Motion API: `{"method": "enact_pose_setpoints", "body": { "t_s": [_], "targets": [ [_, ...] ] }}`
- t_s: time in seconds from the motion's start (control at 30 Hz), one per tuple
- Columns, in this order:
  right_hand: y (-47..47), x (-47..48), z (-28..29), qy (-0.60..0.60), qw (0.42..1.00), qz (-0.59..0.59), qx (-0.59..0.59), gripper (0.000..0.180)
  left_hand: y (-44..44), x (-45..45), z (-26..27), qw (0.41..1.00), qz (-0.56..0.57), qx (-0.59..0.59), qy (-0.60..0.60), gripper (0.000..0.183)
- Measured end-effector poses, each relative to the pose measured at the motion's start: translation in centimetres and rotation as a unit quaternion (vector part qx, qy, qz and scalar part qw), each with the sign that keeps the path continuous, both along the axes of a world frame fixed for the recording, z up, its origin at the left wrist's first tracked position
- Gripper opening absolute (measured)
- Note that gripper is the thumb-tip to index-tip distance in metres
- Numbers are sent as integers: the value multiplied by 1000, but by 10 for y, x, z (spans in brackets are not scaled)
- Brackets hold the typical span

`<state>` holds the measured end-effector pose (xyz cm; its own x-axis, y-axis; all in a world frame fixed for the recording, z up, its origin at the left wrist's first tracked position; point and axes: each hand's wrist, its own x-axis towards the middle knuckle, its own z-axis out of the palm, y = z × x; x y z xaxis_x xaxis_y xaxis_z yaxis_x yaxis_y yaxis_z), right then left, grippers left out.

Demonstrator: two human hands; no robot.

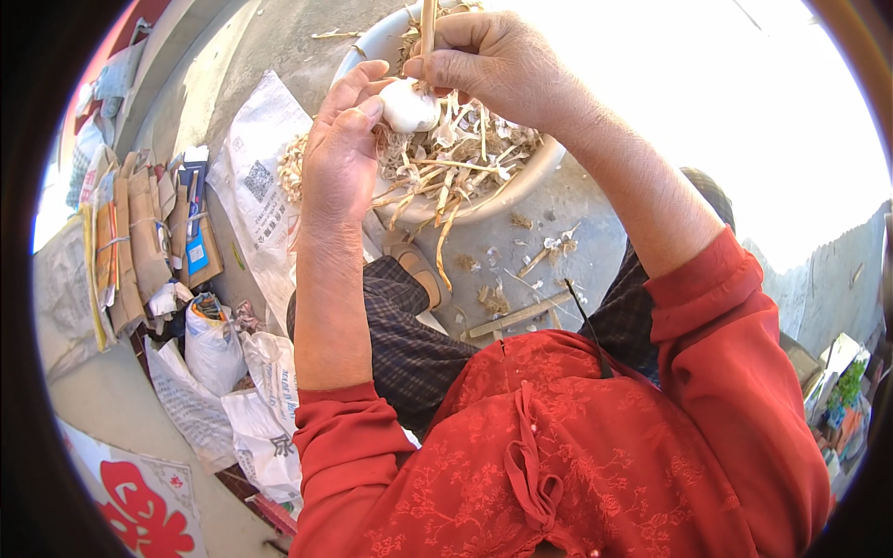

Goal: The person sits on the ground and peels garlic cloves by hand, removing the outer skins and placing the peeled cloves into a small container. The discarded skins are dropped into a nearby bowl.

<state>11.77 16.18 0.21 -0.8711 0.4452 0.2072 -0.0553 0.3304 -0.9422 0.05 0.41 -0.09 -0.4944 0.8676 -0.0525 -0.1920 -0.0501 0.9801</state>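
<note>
A white garlic bulb [410, 106] with a tuft of roots is between my two hands, above a pale plastic basin [481, 210]. My left hand [347, 139] holds the bulb from the left, thumb and fingers against its side. At the bulb's top, my right hand [481, 66] pinches the dry stalk [428, 31] between thumb and fingers. Below, the basin holds a heap of dry garlic stalks [453, 167], roots and papery skins, some hanging over its near rim. Left of the basin, partly hidden by my left hand, lies a pile of garlic [291, 167].
A white woven sack [261, 174] lies left of the basin. Bundled flattened cardboard [146, 230] and stuffed white bags [213, 349] stand farther left. Stalk bits and a wooden strip [520, 315] lie on the concrete floor [593, 216] between my feet.
</note>
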Motion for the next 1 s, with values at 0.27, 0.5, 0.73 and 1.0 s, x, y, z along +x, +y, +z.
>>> {"method": "enact_pose_setpoints", "body": {
  "t_s": [0.27, 0.5, 0.73, 1.0],
  "targets": [
    [-8, -2, -15, -1, 990, -16, 137, 16, 11, 27, -13, 969, 11, -70, 237, 54],
    [-12, -3, -16, 22, 998, -64, -3, 22, 10, 27, -6, 980, 8, -67, 188, 38],
    [-5, -7, -6, 58, 957, -80, -273, 24, 8, 36, -9, 985, 28, 20, 170, 43],
    [15, 1, -8, -97, 971, -109, -187, 31, 4, 21, 0, 988, 34, 64, 135, 47]
  ]
}}
